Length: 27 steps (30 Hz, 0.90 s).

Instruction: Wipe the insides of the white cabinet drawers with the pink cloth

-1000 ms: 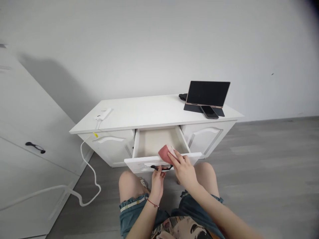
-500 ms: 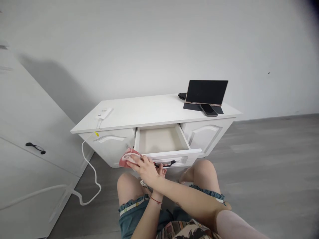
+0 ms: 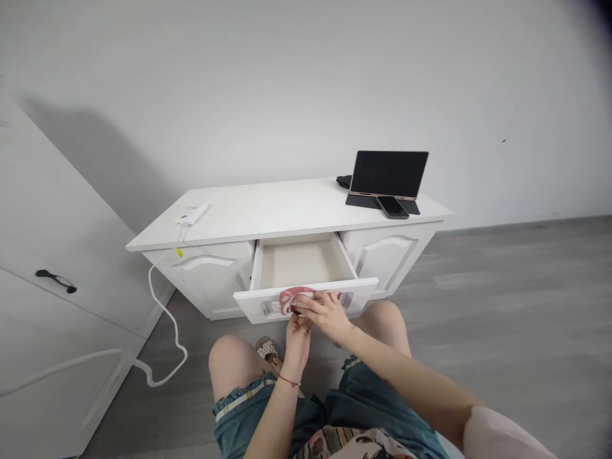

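Head view: from where I stand, the pale wall (image 3: 287, 89) is the biggest thing by far, with a grey wood-look floor (image 3: 516, 319) spreading away to the right. Next in bulk come the tall white cupboard (image 3: 81, 210) on the left, fitted with a black pull (image 3: 56, 280), and the long white table (image 3: 268, 204) along the wall. Somebody in teal shorts (image 3: 248, 411) faces a drawer (image 3: 299, 264) that stands partway out at the table's middle. A thick white cable (image 3: 176, 331) curls down near the table's left end. At the right end a tablet (image 3: 389, 173) leans back, its screen dark. The right hand (image 3: 329, 313) lies across the drawer's front panel (image 3: 361, 292), its fingers close together and clamped on a pink-and-white cloth (image 3: 288, 298), which rests against the panel's outer face near the middle. Just below, the left hand (image 3: 297, 335) reaches up to the same spot; its fingertips are partly covered, so I can't tell whether they close on anything. Smaller again are a white power strip (image 3: 192, 215) on the table's left end and a black phone (image 3: 393, 207) at the tablet's foot. Least of all are a thin red bracelet (image 3: 289, 380) on the left wrist and a yellow tag (image 3: 178, 252) by the table's front edge.
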Motion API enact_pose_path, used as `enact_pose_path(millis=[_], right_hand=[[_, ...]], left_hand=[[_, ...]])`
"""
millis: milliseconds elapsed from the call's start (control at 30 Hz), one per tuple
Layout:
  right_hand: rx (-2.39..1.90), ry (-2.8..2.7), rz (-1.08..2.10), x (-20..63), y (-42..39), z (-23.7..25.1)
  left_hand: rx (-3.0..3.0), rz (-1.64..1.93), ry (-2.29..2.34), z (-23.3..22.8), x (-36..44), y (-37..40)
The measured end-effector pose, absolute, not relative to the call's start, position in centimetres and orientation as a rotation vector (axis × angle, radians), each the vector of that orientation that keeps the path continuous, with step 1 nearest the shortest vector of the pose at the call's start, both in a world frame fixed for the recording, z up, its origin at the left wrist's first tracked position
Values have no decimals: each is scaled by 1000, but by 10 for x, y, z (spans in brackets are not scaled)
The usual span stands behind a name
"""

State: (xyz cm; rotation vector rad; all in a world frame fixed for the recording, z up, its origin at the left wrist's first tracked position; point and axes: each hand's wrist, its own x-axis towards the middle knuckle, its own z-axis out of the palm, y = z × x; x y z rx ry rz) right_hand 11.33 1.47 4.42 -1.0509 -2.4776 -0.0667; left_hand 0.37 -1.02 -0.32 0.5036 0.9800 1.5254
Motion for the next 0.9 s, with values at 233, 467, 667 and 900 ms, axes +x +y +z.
enact_pose_path(millis=[233,467,667,900], right_hand=[[-1286,-2272,-310,213,-2,24],[-1381,-1537,-359,186,4,-55],[-1585,-970,-77,121,14,-73],[-1665,-680,393,87,9,-68]], left_hand=[[354,1505,717,-17,5,-10],[253,1532,792,-13,12,-8],[152,1506,765,-5,15,-13],[52,1419,706,11,7,-29]])
